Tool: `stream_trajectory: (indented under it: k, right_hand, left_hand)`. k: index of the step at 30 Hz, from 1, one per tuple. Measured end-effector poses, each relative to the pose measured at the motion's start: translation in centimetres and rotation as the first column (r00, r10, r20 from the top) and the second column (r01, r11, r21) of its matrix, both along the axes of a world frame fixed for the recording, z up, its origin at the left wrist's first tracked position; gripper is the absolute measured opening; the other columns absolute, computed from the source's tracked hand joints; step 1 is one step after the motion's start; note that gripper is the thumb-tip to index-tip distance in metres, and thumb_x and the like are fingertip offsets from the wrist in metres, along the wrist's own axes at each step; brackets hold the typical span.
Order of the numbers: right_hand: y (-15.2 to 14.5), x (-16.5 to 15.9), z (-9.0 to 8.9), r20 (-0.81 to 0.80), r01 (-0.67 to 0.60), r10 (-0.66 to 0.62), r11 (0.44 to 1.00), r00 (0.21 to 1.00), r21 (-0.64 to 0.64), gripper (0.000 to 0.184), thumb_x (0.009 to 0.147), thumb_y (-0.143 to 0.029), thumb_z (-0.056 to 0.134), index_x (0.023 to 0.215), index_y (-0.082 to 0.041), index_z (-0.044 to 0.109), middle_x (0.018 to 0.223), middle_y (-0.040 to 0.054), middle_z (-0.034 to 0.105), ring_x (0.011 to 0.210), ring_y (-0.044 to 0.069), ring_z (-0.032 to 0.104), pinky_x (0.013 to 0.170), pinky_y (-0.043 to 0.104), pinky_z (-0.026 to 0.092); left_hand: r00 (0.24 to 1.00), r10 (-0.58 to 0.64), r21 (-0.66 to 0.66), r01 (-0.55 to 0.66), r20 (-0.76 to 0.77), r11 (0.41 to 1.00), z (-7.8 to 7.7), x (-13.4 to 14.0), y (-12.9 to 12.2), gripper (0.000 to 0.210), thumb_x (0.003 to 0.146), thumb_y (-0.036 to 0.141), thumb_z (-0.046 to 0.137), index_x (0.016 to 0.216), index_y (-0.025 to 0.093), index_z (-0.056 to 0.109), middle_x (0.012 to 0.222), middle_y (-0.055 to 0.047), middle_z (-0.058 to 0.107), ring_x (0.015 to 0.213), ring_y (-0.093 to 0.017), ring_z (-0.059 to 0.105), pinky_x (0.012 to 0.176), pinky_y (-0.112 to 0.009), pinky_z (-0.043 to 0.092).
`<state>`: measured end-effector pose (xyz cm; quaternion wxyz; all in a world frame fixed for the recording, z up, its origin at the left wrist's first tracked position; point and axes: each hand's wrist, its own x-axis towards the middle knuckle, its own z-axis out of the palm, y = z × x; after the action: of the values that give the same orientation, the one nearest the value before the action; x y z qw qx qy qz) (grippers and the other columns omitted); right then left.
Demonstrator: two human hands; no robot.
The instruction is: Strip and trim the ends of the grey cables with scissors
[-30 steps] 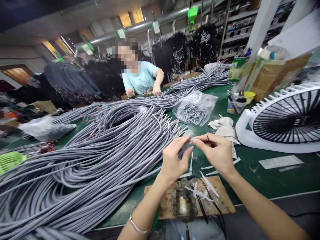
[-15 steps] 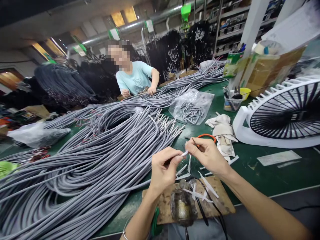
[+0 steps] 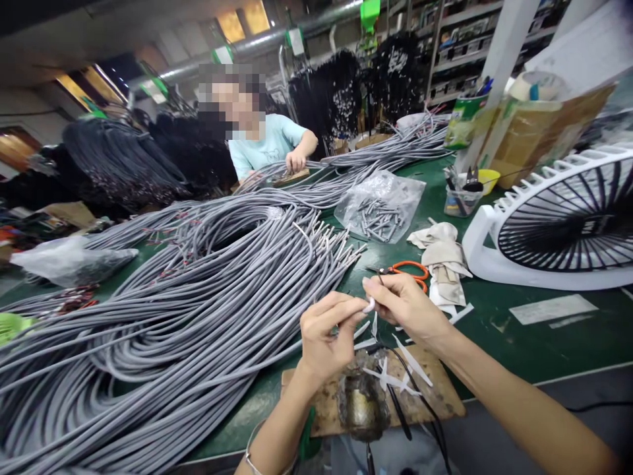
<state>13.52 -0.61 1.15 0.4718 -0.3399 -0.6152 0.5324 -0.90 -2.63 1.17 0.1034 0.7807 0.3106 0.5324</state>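
Observation:
My left hand (image 3: 329, 330) is closed in a pinch around a grey cable (image 3: 279, 365), near its end. A short white piece (image 3: 368, 305) sticks out between my hands at that end; whether it is tape or bare sheath I cannot tell. My right hand (image 3: 403, 305) pinches the white piece with thumb and forefinger, the other fingers curled. Just behind the right hand lie orange-handled scissors (image 3: 413, 269). Below the hands is a stained wooden board (image 3: 445, 389) with a round metal-fronted lump (image 3: 363, 404) and white strips (image 3: 395, 381) on it.
A big heap of grey cables (image 3: 198, 297) covers the left of the green table (image 3: 494, 343). Behind lies a clear bag (image 3: 380, 208) of small grey tubes. A white fan (image 3: 558, 224), crumpled cloth (image 3: 440, 254) and tool cup (image 3: 462, 198) stand right. A co-worker (image 3: 270, 145) sits opposite.
My hands have stayed together with slight finger movement, and the white piece now looks more curled. The co-worker has leaned lower, hands moved down. The view has shifted a little.

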Motion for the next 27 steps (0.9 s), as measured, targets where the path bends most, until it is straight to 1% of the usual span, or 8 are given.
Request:
stream_trajectory:
  k: [4,8,12,17,19,22,24,27]
  right_hand:
    - [-0.7,-0.2,0.2,-0.017,-0.050,0.051,0.998,0.999,0.037,0.045,0.082,-0.050,0.047,0.052,-0.017,0.041,0.049,-0.0058,0.034,0.043,0.006,0.028,0.041,0.021,0.023]
    - [-0.9,0.0,0.4,0.104,0.115,-0.135,0.978,0.985,0.176,0.045,0.082,-0.044,0.050,0.048,-0.017,0.036,0.050,-0.0055,0.028,0.047,0.006,0.028,0.044,0.022,0.023]
    - [-0.3,0.0,0.1,0.066,0.153,-0.162,0.980,0.985,0.131,0.048,0.085,-0.045,0.046,0.047,-0.017,0.035,0.046,-0.0059,0.029,0.043,0.005,0.026,0.042,0.021,0.022]
    - [-0.1,-0.3,0.0,0.057,0.182,-0.189,0.977,0.980,0.109,0.047,0.084,-0.049,0.044,0.049,-0.018,0.038,0.046,-0.0056,0.033,0.041,0.006,0.030,0.041,0.021,0.026]
    - [-0.5,-0.4,0.2,0.108,0.292,-0.316,0.937,0.943,0.191,0.038,0.086,-0.045,0.043,0.060,-0.017,0.048,0.051,-0.0042,0.042,0.045,0.007,0.039,0.044,0.020,0.032]
    - [-1.4,-0.3,0.2,0.173,0.406,-0.521,0.799,0.836,0.444,0.022,0.089,-0.031,0.042,0.084,-0.018,0.059,0.069,0.0014,0.060,0.063,0.012,0.056,0.060,0.022,0.043]
    - [-1.8,-0.4,-0.1,0.206,0.360,-0.563,0.726,0.801,0.585,0.021,0.089,-0.024,0.042,0.090,-0.019,0.062,0.081,0.0044,0.067,0.073,0.014,0.062,0.069,0.024,0.045]
    - [-2.0,-0.5,-0.6,0.277,0.277,-0.564,0.703,0.778,0.655,0.021,0.087,-0.021,0.046,0.096,-0.020,0.065,0.085,0.0047,0.070,0.072,0.015,0.064,0.071,0.025,0.047]
  left_hand:
    - [0.992,0.128,-0.014,-0.128,0.009,0.992,0.0,-0.1,0.4,0.018,0.078,0.004,0.052,0.083,0.017,0.064,0.072,-0.003,0.064,0.067,-0.012,0.058,0.063,-0.023,0.047]
    - [0.982,0.151,0.102,-0.139,-0.116,0.985,-0.4,0.1,0.5,0.026,0.077,-0.001,0.051,0.093,0.015,0.062,0.076,-0.004,0.063,0.067,-0.011,0.057,0.062,-0.021,0.047]
    - [0.985,0.125,0.200,-0.100,-0.116,0.975,-0.9,0.1,0.5,0.029,0.073,-0.004,0.053,0.094,0.014,0.062,0.077,-0.004,0.063,0.069,-0.010,0.058,0.064,-0.020,0.048]
    - [0.988,0.153,0.127,-0.152,0.000,0.980,-1.0,0.3,0.3,0.026,0.074,-0.002,0.054,0.089,0.017,0.064,0.075,-0.001,0.063,0.067,-0.010,0.057,0.064,-0.021,0.047]
    - [0.979,0.200,0.072,-0.202,0.034,0.977,-0.9,0.4,0.3,0.024,0.075,0.001,0.055,0.089,0.017,0.064,0.074,-0.002,0.063,0.067,-0.010,0.058,0.063,-0.021,0.047]
    - [0.960,0.275,0.028,-0.277,0.052,0.960,-0.7,0.5,0.3,0.020,0.077,0.005,0.055,0.089,0.017,0.065,0.074,-0.003,0.063,0.066,-0.011,0.058,0.061,-0.022,0.047]
    - [0.951,0.305,0.021,-0.306,0.049,0.952,-0.7,0.4,0.3,0.017,0.078,0.008,0.054,0.089,0.017,0.065,0.074,-0.003,0.064,0.065,-0.012,0.059,0.061,-0.023,0.047]
    - [0.947,0.318,0.022,-0.319,0.044,0.948,-0.7,0.2,0.3,0.016,0.079,0.010,0.054,0.089,0.017,0.065,0.074,-0.004,0.064,0.065,-0.012,0.059,0.061,-0.023,0.048]
